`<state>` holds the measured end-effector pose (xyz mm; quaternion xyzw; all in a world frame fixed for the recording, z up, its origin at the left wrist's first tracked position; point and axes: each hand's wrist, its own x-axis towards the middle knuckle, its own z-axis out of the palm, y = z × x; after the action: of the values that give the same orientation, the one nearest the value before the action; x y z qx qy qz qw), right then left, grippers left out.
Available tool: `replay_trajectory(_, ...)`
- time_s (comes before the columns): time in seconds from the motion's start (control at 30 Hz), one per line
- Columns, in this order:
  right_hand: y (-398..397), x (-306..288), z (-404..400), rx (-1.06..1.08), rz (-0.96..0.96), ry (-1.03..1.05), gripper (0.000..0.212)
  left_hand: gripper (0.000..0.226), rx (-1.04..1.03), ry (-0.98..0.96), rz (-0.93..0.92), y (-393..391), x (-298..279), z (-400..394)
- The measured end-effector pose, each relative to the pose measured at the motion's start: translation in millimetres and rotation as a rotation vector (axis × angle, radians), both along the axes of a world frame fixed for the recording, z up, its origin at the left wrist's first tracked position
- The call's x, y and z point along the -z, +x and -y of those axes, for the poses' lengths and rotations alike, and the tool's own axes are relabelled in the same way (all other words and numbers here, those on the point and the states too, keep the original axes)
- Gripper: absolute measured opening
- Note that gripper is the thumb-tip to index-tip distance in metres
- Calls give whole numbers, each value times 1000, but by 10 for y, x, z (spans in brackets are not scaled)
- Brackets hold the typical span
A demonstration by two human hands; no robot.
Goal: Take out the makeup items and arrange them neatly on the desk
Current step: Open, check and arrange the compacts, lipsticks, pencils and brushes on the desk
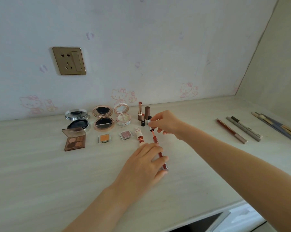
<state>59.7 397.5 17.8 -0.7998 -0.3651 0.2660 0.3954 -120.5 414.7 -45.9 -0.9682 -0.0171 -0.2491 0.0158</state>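
Note:
My left hand (145, 162) grips a dark red lip gloss tube (163, 160) lying on the pale desk (40, 173). My right hand (166, 123) pinches the cap of its wand applicator (154, 136), pulled out of the tube. Just left lies a white and red figure-shaped lip gloss (139, 135). Two open lipsticks (140, 113) and a brown cap stand behind. Three open compacts (103, 118) line the back, with an eyeshadow palette (74, 138) and two small single shadows (104, 138) in front.
Three pencils (238, 129) lie side by side on the right of the desk, with several brushes (275, 126) further right by the side wall. A wall socket (69, 60) is above the compacts. The desk's front edge drops to an open space at bottom right.

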Motion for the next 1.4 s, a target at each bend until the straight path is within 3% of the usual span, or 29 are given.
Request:
replay_trajectory(0.43,-52,252,-361,45,298,-168,30,23,59,-146,32,-34,27,-33)
replay_trajectory(1.03,-149,97,-205,-103,352,-200,26,25,75,-265,18,-97,-10,-17)
replay_trajectory(1.27,-28,74,77,-125,437,-206,29,27,87,-248,27,-104,-11,-16)
replay_trajectory(1.4,59,100,481,-192,585,-173,29,29,87,-246,31,-69,-35,-6)
